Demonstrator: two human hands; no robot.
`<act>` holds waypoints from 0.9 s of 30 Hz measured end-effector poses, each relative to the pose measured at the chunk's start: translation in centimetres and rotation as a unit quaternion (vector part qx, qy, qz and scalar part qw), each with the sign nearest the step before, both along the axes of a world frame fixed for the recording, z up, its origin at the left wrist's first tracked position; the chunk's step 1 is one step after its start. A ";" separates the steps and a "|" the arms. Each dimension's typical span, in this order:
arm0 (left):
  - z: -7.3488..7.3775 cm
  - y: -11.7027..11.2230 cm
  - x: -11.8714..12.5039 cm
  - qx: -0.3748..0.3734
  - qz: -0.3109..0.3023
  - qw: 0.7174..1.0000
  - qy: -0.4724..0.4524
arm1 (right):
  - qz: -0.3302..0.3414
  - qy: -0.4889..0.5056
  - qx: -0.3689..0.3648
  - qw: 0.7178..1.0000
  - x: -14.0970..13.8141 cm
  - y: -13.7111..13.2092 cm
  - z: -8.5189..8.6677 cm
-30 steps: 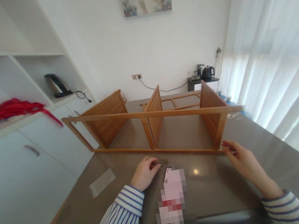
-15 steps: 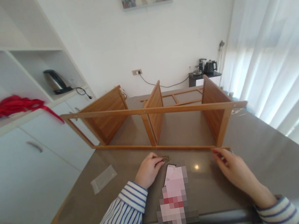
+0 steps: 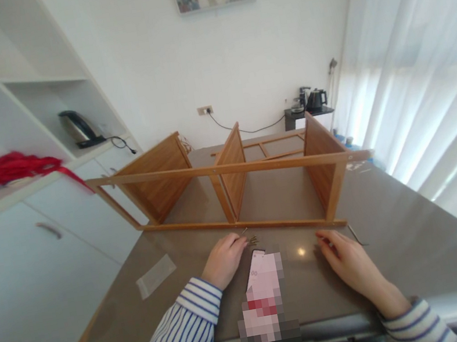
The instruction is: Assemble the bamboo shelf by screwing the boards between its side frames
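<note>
A wooden shelf frame (image 3: 228,170) with three upright panels lies on its side on the grey-brown table (image 3: 403,258). My left hand (image 3: 223,260) rests on the table in front of it. Its fingers are curled and pinch at a small pile of dark screws (image 3: 252,241). My right hand (image 3: 346,259) lies low on the table near the frame's right front corner, fingers loosely stretched and holding nothing. A thin metal hex key (image 3: 357,235) lies on the table just right of that hand. A phone (image 3: 254,265) lies between my hands.
A small clear plastic bag (image 3: 156,275) lies on the table to the left. White cabinets and shelves with a kettle (image 3: 77,128) and red cloth (image 3: 7,169) stand on the left. A curtain (image 3: 427,71) hangs on the right. A side table with kettles (image 3: 309,103) stands at the far wall.
My right hand has slid left along the table, away from the frame's right corner, and the hex key now lies apart from it. My left hand stays at the screws.
</note>
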State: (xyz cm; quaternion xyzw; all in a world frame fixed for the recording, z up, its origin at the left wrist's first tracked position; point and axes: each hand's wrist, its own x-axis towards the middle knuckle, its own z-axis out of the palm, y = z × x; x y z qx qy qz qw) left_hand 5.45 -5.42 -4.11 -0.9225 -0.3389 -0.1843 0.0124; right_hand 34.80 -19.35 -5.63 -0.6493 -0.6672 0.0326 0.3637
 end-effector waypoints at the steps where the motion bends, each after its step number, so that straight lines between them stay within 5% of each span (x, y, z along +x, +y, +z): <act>1: 0.0 0.0 -0.1 -0.001 0.002 1.000 0.007 | -0.001 -0.004 -0.002 1.000 0.0 -0.1 0.0; 5: 0.0 -0.1 -0.4 -0.016 0.010 1.000 0.025 | -0.004 -0.005 0.001 1.000 -0.1 -0.3 0.0; 12: 2.1 -1.2 0.4 -0.088 -0.029 0.991 -0.100 | 0.007 0.001 0.019 1.000 -1.0 -0.5 0.5; 20: 5.8 -1.6 5.8 -0.203 -0.185 0.956 -0.100 | 0.040 0.009 0.059 0.997 -3.4 0.0 2.8; 27: 6.8 -0.8 10.1 -0.232 -0.284 0.927 -0.080 | 0.030 0.003 0.092 0.995 -4.2 0.2 3.8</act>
